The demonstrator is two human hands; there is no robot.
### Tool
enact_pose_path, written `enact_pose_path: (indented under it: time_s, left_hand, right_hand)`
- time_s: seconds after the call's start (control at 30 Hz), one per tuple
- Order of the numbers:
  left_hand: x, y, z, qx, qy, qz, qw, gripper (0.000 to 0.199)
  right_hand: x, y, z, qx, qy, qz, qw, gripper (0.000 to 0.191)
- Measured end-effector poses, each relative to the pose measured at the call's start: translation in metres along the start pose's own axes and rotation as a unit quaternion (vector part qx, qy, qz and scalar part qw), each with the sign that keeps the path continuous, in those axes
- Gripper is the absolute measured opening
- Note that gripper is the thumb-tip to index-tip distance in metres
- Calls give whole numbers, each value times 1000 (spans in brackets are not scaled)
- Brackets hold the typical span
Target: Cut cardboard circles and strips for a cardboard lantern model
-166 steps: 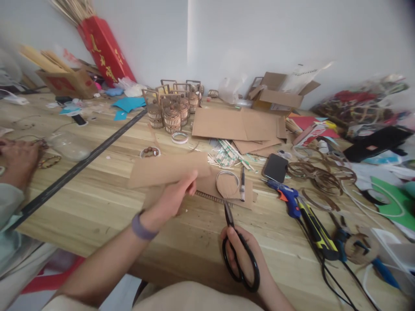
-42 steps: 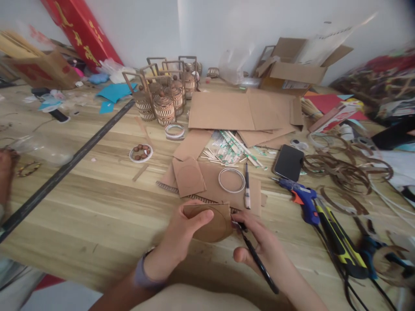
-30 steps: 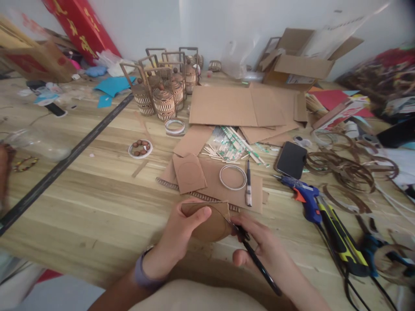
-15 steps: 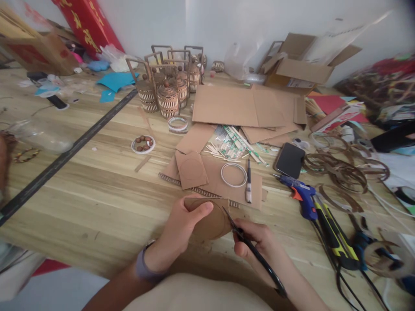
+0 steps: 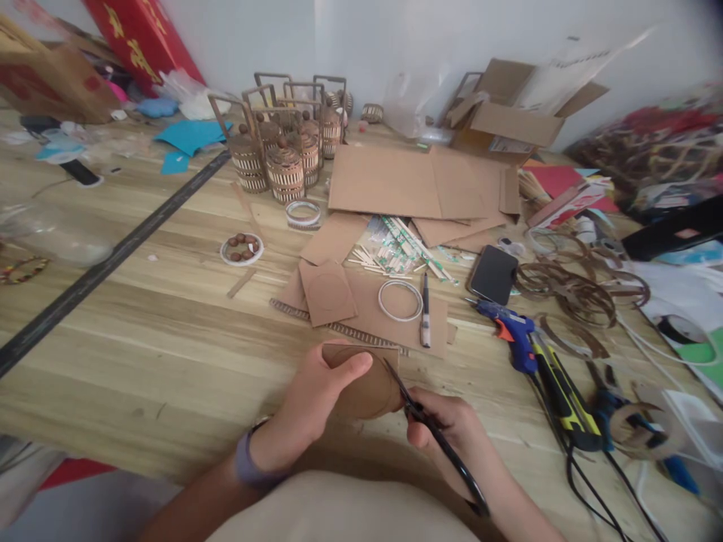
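My left hand (image 5: 319, 391) is closed on a small piece of cardboard (image 5: 364, 391), thumb on top and fingers beneath, out of sight. A curved line is drawn on that piece, and its lower edge is rounded. In my right hand (image 5: 446, 421) is a pair of black-handled scissors (image 5: 437, 433), blades pointing up and left over the right side of the cardboard. Just beyond lies another cardboard square (image 5: 328, 292) with a circle drawn on it. Beside it are a white ring (image 5: 400, 300) and a pen (image 5: 425, 312) on a larger cardboard sheet.
Several woven lantern-like baskets (image 5: 285, 172) stand at the back, left of stacked cardboard (image 5: 384, 181). On the right lie a phone (image 5: 492, 274), a blue glue gun (image 5: 511, 331), a yellow-black cutter (image 5: 568, 399) and pliers (image 5: 613, 406). A long black strip (image 5: 118, 256) crosses the left side.
The view has shifted slightly, so the table things sit a little further left. The scissors have moved a little against the cardboard; both hands keep their holds.
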State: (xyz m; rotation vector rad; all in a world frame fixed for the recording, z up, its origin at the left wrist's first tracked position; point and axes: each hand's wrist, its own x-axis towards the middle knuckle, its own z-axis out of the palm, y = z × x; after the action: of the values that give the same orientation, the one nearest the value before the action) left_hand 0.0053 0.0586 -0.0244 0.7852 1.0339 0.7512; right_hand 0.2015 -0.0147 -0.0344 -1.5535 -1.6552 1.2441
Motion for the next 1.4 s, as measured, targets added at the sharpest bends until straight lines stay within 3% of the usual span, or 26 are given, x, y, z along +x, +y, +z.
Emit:
enact_pose_path:
  time_s: [0.33, 0.8, 1.27, 1.4]
  left_hand:
    - [-3, -5, 3, 44, 47, -31, 997, 31]
    - [-4, 2, 3, 58, -11, -27, 998, 26]
    - [-3, -3, 3, 89, 50, -66, 993, 41]
    - [-5, -4, 4, 82, 14, -65, 994, 33]
  right_hand:
    - [2, -21, -5, 44, -22, 23, 999, 77]
    - [0, -17, -4, 30, -26, 39, 998, 79]
    - [-4, -8, -8, -11, -41, 19, 999, 77]
    - [-4, -15, -10, -3, -33, 32, 999, 78]
